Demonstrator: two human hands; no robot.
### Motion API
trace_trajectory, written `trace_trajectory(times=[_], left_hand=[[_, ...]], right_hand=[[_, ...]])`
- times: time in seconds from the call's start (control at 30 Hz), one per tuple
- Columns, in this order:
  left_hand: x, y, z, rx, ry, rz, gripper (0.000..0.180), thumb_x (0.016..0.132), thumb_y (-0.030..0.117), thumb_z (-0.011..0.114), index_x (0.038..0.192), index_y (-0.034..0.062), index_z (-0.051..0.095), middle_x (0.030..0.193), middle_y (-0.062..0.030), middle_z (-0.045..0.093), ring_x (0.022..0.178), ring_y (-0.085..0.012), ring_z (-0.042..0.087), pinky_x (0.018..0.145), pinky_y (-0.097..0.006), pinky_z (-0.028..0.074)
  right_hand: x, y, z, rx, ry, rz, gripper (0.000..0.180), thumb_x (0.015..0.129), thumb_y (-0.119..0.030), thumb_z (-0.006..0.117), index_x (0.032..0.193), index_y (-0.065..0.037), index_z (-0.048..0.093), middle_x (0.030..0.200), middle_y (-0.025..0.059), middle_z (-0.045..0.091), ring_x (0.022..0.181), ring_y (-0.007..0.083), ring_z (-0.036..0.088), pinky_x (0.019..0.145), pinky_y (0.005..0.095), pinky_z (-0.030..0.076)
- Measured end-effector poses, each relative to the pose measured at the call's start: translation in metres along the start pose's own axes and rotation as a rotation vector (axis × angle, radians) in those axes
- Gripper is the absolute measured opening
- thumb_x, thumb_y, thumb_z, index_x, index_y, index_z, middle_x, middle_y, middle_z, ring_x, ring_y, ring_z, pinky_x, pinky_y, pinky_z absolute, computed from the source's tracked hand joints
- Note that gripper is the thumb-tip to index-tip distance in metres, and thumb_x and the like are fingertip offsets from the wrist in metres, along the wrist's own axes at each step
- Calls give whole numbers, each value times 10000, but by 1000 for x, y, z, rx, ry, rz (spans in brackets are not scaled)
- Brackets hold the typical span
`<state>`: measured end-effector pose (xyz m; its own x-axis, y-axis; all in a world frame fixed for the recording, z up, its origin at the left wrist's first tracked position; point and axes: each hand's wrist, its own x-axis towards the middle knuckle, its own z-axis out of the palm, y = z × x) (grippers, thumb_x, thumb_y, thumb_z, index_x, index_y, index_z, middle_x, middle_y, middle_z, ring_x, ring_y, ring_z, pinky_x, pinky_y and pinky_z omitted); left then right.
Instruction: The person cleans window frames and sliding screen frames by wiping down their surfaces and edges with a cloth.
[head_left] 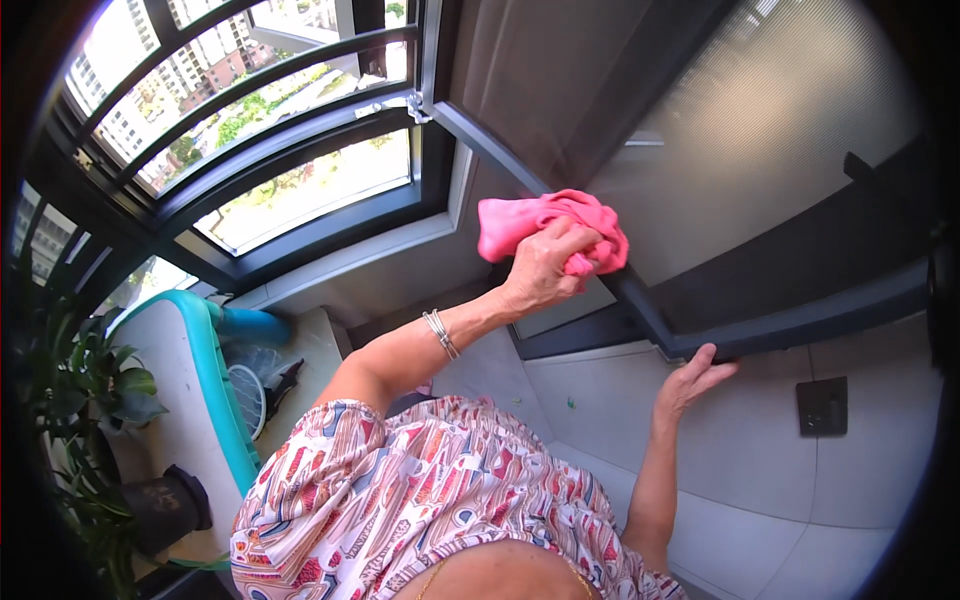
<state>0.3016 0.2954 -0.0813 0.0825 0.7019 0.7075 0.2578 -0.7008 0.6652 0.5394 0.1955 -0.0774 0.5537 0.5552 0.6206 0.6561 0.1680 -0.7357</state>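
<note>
My left hand (545,268) is closed around a bunched pink cloth (510,222), which presses against the dark frame (640,312) of an opened window sash. Silver bangles circle that wrist. Glass with a fine mesh-like look (720,190) fills the sash to the right of the cloth. Lower and to the right, my right hand (690,380) is at the bottom edge of the sash frame, fingers stretched out and nothing held in them. Its fingertips are close to the frame; I cannot tell how firmly they touch.
At the left stands a turquoise-edged white stand (215,390), with leafy plants (130,390) and a dark pot (170,505) beside it. A blue cylinder (252,327) lies behind it. Barred windows (270,110) are at the upper left. A black plate (822,407) sits on the tiled wall.
</note>
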Motion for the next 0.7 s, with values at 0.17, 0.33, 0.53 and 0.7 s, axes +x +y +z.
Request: trace_trajectory(times=[0.17,0.33,0.53,0.7], left_hand=[[13,29,-39,-538,158,-293,221,825,122,643,1016,23,593,855,-45,612,809,-145,597,709,-263,491],[101,26,-120,-572,539,-141,237,846,152,641,1053,48,590,853,-20,604,777,-117,583,672,-242,488],[152,-17,-73,254,648,317,337,747,87,667,1073,94,584,957,-135,555,872,-281,570,736,-354,477],[78,4,-5,56,336,141,386,628,-16,656,995,89,602,881,-142,500,801,-330,555,673,-396,462]], right_hand=[[0,2,-6,-3,-47,-62,548,947,-280,490,1292,93,284,1173,234,429,1018,278,465,902,347,385],[-4,-8,0,4,-32,-52,526,948,-263,489,1286,90,295,1161,233,436,1012,278,469,896,347,388],[-6,-11,2,32,-29,-13,570,949,-267,479,1333,86,249,1205,248,419,1043,298,472,915,353,386],[-6,-7,4,-20,-26,-3,586,949,-252,466,1344,105,222,1261,278,378,1095,317,454,932,368,379]])
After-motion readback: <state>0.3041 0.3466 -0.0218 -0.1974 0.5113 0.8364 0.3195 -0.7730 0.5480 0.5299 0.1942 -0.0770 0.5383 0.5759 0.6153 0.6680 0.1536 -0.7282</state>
